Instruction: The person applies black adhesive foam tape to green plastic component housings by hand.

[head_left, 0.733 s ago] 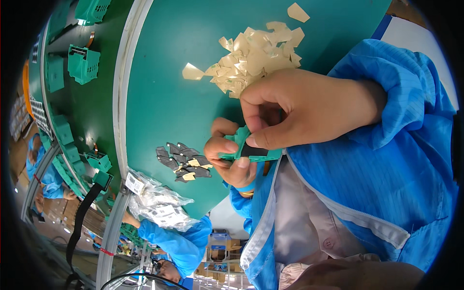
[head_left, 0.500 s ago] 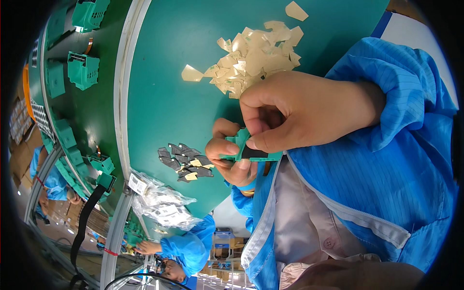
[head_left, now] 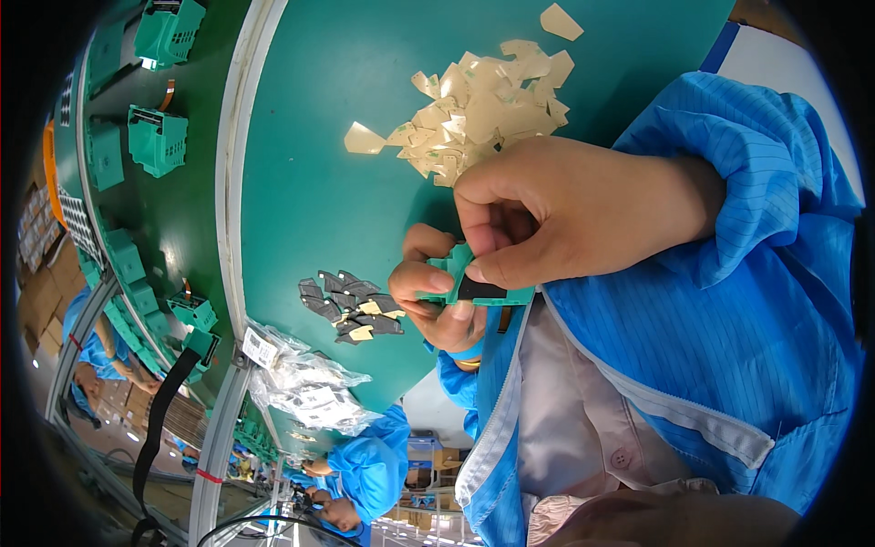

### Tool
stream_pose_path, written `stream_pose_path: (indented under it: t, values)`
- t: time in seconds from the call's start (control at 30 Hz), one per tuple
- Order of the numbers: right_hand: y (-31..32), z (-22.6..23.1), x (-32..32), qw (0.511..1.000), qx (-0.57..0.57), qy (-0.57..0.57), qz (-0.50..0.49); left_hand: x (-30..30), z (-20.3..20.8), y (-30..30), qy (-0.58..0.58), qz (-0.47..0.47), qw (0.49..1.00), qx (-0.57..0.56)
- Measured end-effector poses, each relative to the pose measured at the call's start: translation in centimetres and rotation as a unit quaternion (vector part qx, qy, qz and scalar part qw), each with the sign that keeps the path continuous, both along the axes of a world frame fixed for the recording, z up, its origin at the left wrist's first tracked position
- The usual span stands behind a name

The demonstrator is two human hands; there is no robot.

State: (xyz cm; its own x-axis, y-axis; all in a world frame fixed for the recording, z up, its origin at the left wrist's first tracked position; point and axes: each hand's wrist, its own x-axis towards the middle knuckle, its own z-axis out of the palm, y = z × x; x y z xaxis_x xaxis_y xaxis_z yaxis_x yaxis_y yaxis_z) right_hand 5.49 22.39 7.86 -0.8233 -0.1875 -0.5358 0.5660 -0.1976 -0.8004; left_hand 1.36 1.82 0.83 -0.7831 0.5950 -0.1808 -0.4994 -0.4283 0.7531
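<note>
My left hand (head_left: 436, 296) grips a green plastic housing (head_left: 504, 296) in front of my jacket, fingers wrapped around its left end. A flat black pad (head_left: 479, 290) lies on the housing. My right hand (head_left: 556, 210) reaches over from the right with curled fingers. Its thumb tip presses at the pad's upper edge, and the index finger bends behind the housing's top edge. What lies under the right fingertips is partly hidden. Left of my left hand lies a small pile of dark grey pieces (head_left: 346, 301), some showing cream backing.
Cream paper scraps (head_left: 483, 105) are heaped on the green table (head_left: 310, 191) beyond my hands. Clear plastic bags (head_left: 310, 378) lie at the table's lower left. Past a pale metal rail (head_left: 232, 173), more green housings (head_left: 157, 139) stand on a line. Co-workers in blue (head_left: 372, 465) are nearby.
My hands and the housing stay almost still. The co-worker at the bottom has drawn in an outstretched hand and shifted right; another at the far left has moved an arm.
</note>
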Motion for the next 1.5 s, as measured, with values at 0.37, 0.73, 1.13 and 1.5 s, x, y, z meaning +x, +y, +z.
stream_pose_path:
  t: [0.37, 0.73, 1.13, 1.5]
  values:
    - [0.0, 0.0, -0.1, 1.000, 0.006, 0.013, 0.003, 0.0, 0.1, 0.1, -0.007, 0.000, 1.000, 0.011]
    - [0.0, -0.3, -0.1, 1.000, 0.008, 0.013, 0.011, 0.0, 0.0, 0.0, -0.019, 0.000, 1.000, 0.011]
    - [0.1, -0.3, -0.2, 1.000, 0.004, 0.011, 0.010, -0.3, 0.0, 0.2, 0.004, 0.019, 0.999, 0.032]
    - [-0.7, -1.8, 0.6, 0.999, -0.040, 0.000, -0.026, 0.0, 0.3, 0.3, 0.016, 0.033, 0.998, 0.048]
